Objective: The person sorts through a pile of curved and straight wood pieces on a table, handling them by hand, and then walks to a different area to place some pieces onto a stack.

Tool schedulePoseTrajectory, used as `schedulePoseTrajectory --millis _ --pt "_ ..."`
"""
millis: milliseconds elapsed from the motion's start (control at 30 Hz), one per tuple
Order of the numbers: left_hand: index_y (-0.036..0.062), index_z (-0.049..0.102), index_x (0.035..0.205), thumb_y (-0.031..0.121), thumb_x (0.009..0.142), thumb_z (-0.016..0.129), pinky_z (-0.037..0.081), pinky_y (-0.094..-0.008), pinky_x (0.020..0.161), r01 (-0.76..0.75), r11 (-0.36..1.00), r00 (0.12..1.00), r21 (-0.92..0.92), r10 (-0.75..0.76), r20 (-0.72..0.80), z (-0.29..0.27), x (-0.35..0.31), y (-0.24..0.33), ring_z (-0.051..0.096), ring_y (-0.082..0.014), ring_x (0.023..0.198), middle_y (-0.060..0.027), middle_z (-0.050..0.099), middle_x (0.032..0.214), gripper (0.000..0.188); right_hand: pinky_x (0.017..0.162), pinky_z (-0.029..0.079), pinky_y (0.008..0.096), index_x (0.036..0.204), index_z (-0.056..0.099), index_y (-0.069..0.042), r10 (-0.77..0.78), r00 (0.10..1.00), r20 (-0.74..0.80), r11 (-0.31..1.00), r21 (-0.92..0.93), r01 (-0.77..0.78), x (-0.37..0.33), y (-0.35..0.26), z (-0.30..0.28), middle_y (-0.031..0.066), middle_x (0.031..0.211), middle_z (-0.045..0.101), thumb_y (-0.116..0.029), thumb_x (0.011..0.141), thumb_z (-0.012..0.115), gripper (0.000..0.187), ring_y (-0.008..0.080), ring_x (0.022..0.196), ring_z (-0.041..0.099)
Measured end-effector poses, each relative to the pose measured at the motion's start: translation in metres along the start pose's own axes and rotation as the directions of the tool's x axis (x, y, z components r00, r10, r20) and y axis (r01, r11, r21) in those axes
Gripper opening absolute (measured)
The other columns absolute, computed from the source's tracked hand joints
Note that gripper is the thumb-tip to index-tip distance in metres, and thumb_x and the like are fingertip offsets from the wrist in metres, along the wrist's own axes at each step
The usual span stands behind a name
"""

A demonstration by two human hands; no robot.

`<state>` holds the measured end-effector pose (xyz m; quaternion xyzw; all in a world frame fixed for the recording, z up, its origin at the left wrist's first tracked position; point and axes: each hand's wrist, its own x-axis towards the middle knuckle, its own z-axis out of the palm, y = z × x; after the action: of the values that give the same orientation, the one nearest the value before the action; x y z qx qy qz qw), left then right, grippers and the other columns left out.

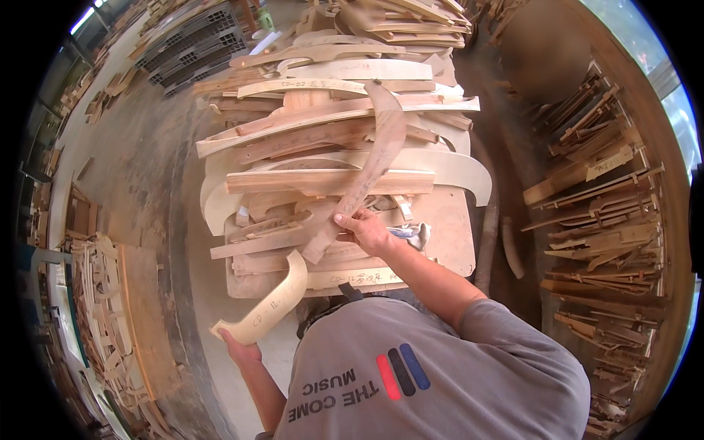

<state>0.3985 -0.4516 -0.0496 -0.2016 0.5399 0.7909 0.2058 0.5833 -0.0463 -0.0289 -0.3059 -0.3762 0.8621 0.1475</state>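
My left hand (242, 350) grips the lower end of a pale curved plywood template (275, 302), which bears handwriting and is held out at the front left of the bench. In my right hand (363, 229), thumb on top, is a long curved wooden piece (378, 154) of darker, pinkish-brown wood. It slants up and away over the pile, its near end close to the template's upper tip. Below and behind them lies a heap of curved wooden pieces (345, 156) on a worktable (458, 253). A crumpled whitish cloth or glove (418, 235) rests just right of my right hand.
Along the right wall a rack (598, 242) holds many thin wooden templates. Black plastic pallets (192, 48) are stacked at the far left. More wood pieces (103, 293) lie at the left. A curved piece (512, 248) is on the floor right of the table.
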Motion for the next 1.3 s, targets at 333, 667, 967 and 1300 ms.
schedulePoseTrajectory --millis 333,667,967,1300 --pt "0.0 0.028 0.149 0.054 0.102 0.04 0.037 -0.0426 0.112 -0.012 0.999 1.0 -0.04 0.013 0.028 -0.033 -0.001 -0.015 0.043 -0.0307 0.134 -0.0165 0.041 0.148 0.072 0.084 0.051 0.0293 0.114 0.067 -0.01 -0.007 0.998 0.061 0.991 -0.136 0.015 -0.005 -0.016 0.005 -0.0006 0.108 0.069 -0.028 0.095 0.067 0.026 0.0118 0.099 0.062" --pt "-0.002 0.028 0.147 0.055 0.101 0.04 0.04 -0.0424 0.109 -0.016 0.999 0.998 -0.042 0.013 -0.055 -0.003 -0.011 -0.01 0.047 -0.0305 0.13 -0.0167 0.043 0.144 0.074 0.085 0.05 0.0298 0.116 0.064 -0.011 -0.014 0.994 0.112 0.993 -0.114 0.026 0.001 -0.013 0.008 -0.0008 0.112 0.067 -0.028 0.094 0.068 0.029 0.0129 0.103 0.061" --pt "-0.0013 0.03 0.146 0.053 0.102 0.04 0.041 -0.043 0.108 0.036 0.999 0.997 -0.034 -0.034 0.073 -0.015 -0.003 -0.019 0.048 -0.0306 0.129 -0.0156 0.045 0.143 0.07 0.086 0.049 0.0306 0.114 0.066 -0.012 0.031 0.998 0.052 0.993 -0.119 -0.024 0.004 -0.009 0.004 -0.002 0.11 0.067 -0.031 0.092 0.07 0.029 0.0123 0.102 0.06" --pt "0.0008 0.03 0.147 0.053 0.101 0.04 0.041 -0.0437 0.109 0.062 0.991 0.997 -0.115 -0.055 0.06 -0.005 -0.002 -0.028 0.047 -0.0303 0.131 -0.015 0.044 0.145 0.071 0.082 0.05 0.0278 0.112 0.067 -0.013 0.038 0.998 0.043 0.993 -0.117 -0.033 0.008 -0.001 -0.001 -0.0027 0.108 0.068 -0.029 0.094 0.067 0.024 0.0106 0.097 0.062"
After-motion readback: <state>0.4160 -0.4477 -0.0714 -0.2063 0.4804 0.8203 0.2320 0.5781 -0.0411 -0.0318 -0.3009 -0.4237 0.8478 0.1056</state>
